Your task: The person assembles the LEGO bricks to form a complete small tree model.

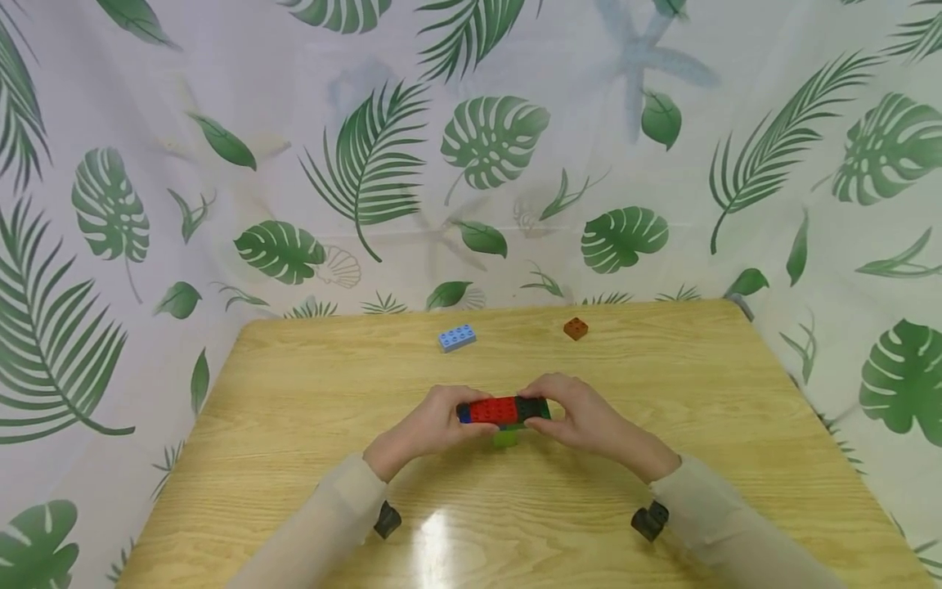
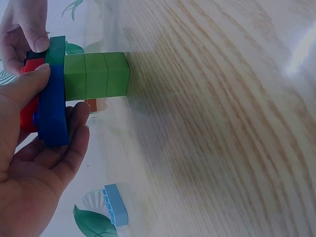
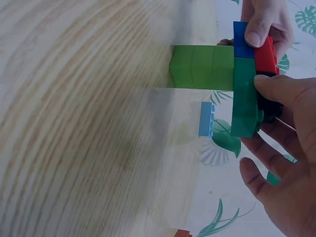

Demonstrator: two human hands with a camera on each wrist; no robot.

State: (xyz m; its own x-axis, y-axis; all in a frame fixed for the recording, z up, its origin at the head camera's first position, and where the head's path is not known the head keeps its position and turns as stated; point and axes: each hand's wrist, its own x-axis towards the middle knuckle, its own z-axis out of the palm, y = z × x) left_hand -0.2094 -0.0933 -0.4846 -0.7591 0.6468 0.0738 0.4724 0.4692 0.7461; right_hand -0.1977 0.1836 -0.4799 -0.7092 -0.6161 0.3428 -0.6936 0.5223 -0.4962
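Three light green bricks (image 2: pixel 96 75) form an upright column, its foot at the tabletop. Across the column's top lie a blue brick (image 2: pixel 53 106) and a dark green brick (image 3: pixel 244 101), end to end. Over them sit a red brick (image 1: pixel 493 410) and a black brick (image 1: pixel 531 407). My left hand (image 1: pixel 436 419) pinches the left end, thumb against the red brick and blue one. On the other end, my right hand (image 1: pixel 585 415) grips the black brick, its thumb along the near side above the dark green brick. Fingers on the far side are partly hidden.
Toward the back of the wooden table (image 1: pixel 309 491) lies a light blue brick (image 1: pixel 457 338), with a small brown brick (image 1: pixel 576 329) to its right. A leaf-patterned cloth (image 1: pixel 486 204) hangs behind the table and at both sides.
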